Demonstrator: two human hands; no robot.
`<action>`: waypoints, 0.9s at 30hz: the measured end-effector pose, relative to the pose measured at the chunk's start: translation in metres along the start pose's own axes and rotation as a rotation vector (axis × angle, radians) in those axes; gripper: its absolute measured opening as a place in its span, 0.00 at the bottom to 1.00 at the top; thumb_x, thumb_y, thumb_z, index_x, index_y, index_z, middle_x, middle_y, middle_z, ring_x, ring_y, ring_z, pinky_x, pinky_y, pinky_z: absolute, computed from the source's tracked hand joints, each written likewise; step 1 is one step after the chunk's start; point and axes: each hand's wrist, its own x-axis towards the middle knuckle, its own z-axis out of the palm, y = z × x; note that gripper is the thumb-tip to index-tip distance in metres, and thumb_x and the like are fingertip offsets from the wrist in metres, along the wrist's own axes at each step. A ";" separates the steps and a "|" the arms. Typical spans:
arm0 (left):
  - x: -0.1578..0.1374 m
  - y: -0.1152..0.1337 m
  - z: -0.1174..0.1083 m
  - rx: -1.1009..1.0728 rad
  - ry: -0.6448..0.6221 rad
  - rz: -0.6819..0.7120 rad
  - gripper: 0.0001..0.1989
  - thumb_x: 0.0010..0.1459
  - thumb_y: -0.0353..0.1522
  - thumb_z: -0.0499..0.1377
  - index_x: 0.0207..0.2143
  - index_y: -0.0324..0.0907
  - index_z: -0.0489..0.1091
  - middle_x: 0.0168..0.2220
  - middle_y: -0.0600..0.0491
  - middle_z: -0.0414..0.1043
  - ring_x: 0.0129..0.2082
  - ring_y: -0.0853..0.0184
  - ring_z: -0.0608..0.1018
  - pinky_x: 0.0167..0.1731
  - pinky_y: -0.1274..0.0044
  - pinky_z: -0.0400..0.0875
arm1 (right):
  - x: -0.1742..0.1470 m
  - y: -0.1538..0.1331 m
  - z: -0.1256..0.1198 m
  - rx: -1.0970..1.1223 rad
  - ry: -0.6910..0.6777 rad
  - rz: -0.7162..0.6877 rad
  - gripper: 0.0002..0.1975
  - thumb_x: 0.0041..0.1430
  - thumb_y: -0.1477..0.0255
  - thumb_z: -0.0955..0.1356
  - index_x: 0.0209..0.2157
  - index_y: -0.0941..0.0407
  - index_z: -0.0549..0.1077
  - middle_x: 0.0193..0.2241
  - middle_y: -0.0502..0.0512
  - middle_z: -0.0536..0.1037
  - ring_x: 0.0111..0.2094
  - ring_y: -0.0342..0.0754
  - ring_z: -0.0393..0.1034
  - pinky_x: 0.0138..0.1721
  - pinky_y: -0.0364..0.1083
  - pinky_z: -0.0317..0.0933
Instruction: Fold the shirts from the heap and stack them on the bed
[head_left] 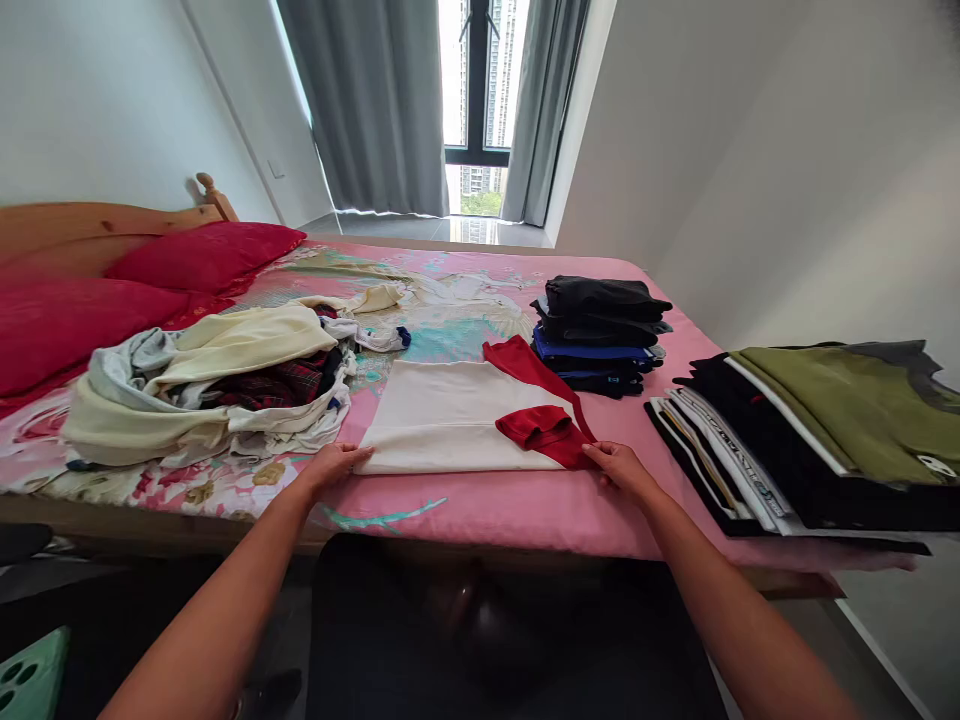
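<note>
A white T-shirt with red sleeves [442,410] lies flat on the bed, its near side folded over and one red sleeve turned back on top. At its near left corner, my left hand [336,466] pinches the white hem. My right hand [616,464] grips the red fabric at the near right corner, thumb on top. Both arms reach forward from the bottom of the view, and the cloth stretches straight between the two hands.
Left of the shirt is a heap of rumpled clothes [247,350]. Dark folded trousers [604,300] are stacked behind on the right; folded shirts [847,420] fill the bed's right corner. Red pillows [202,255] lie by the wooden headboard [97,225]. A green phone [34,670] shows at lower left.
</note>
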 end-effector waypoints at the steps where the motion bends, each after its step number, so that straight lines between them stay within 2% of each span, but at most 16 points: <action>1: -0.002 0.000 -0.001 -0.018 -0.020 -0.008 0.27 0.34 0.49 0.65 0.30 0.37 0.70 0.17 0.61 0.59 0.15 0.76 0.56 0.15 0.81 0.45 | -0.001 -0.001 0.000 0.062 -0.038 0.036 0.14 0.51 0.59 0.67 0.30 0.56 0.67 0.18 0.45 0.67 0.14 0.40 0.62 0.14 0.39 0.45; 5: -0.007 -0.003 -0.003 -0.005 -0.052 -0.038 0.21 0.36 0.45 0.65 0.27 0.41 0.64 0.17 0.62 0.57 0.13 0.77 0.57 0.14 0.82 0.47 | -0.009 0.000 -0.006 0.172 -0.165 0.101 0.11 0.51 0.65 0.68 0.29 0.56 0.63 0.21 0.47 0.69 0.20 0.44 0.72 0.12 0.37 0.44; 9: -0.007 -0.014 0.002 0.018 -0.057 -0.076 0.21 0.39 0.45 0.64 0.29 0.43 0.61 0.16 0.63 0.55 0.12 0.76 0.59 0.12 0.83 0.47 | -0.014 0.005 -0.010 0.149 -0.204 0.149 0.15 0.52 0.60 0.69 0.33 0.56 0.66 0.23 0.48 0.70 0.20 0.46 0.72 0.12 0.37 0.48; 13: -0.006 -0.023 0.013 0.063 0.034 -0.014 0.22 0.42 0.50 0.60 0.28 0.43 0.60 0.15 0.62 0.56 0.11 0.73 0.62 0.11 0.82 0.49 | -0.009 0.008 0.003 0.139 -0.120 0.157 0.16 0.52 0.59 0.69 0.33 0.57 0.66 0.27 0.52 0.73 0.19 0.45 0.72 0.11 0.37 0.50; 16: -0.007 -0.021 0.017 0.119 0.096 0.036 0.21 0.43 0.50 0.59 0.26 0.43 0.59 0.14 0.61 0.58 0.11 0.71 0.65 0.12 0.81 0.50 | -0.006 0.010 0.013 0.142 -0.029 0.158 0.13 0.54 0.62 0.67 0.31 0.56 0.64 0.23 0.49 0.71 0.18 0.45 0.71 0.11 0.37 0.51; 21: -0.022 -0.024 0.017 0.146 0.138 0.088 0.18 0.41 0.47 0.59 0.23 0.41 0.64 0.15 0.58 0.62 0.16 0.71 0.66 0.15 0.81 0.53 | -0.024 0.018 0.005 0.116 -0.013 0.136 0.10 0.55 0.63 0.66 0.30 0.56 0.63 0.17 0.45 0.67 0.16 0.45 0.70 0.11 0.37 0.52; 24: -0.040 -0.042 0.018 0.199 0.136 0.137 0.18 0.41 0.46 0.59 0.24 0.40 0.70 0.18 0.57 0.66 0.20 0.70 0.68 0.18 0.80 0.56 | -0.046 0.031 -0.005 0.064 -0.032 0.156 0.10 0.53 0.64 0.66 0.28 0.56 0.63 0.15 0.44 0.65 0.14 0.45 0.68 0.10 0.37 0.50; 27: -0.054 -0.060 0.023 0.244 0.181 0.104 0.21 0.43 0.49 0.57 0.29 0.40 0.74 0.18 0.58 0.67 0.20 0.68 0.68 0.18 0.79 0.56 | -0.063 0.043 -0.010 0.020 -0.052 0.197 0.11 0.54 0.63 0.65 0.28 0.55 0.62 0.12 0.43 0.62 0.14 0.44 0.67 0.11 0.37 0.48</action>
